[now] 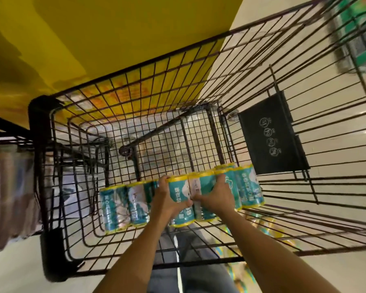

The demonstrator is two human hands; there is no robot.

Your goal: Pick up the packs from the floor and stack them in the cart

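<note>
A shrink-wrapped pack of bottles (125, 204) with teal and yellow labels lies inside the black wire cart (57, 157), near its bottom on the side closest to me. Both my arms reach down into the basket. My left hand (167, 199) grips the middle of the pack from the left. My right hand (216, 197) grips it from the right, thumbs almost meeting. The pack runs from lower left to upper right, its right end (249, 187) beside the cart's black folded seat flap (270, 136).
A yellow surface (114, 28) rises beyond the cart's far rim. Blurred shelving with goods (6, 187) stands at the left. Pale floor tiles (325, 278) show through the wires. More green packaging (359, 32) lies blurred at the top right.
</note>
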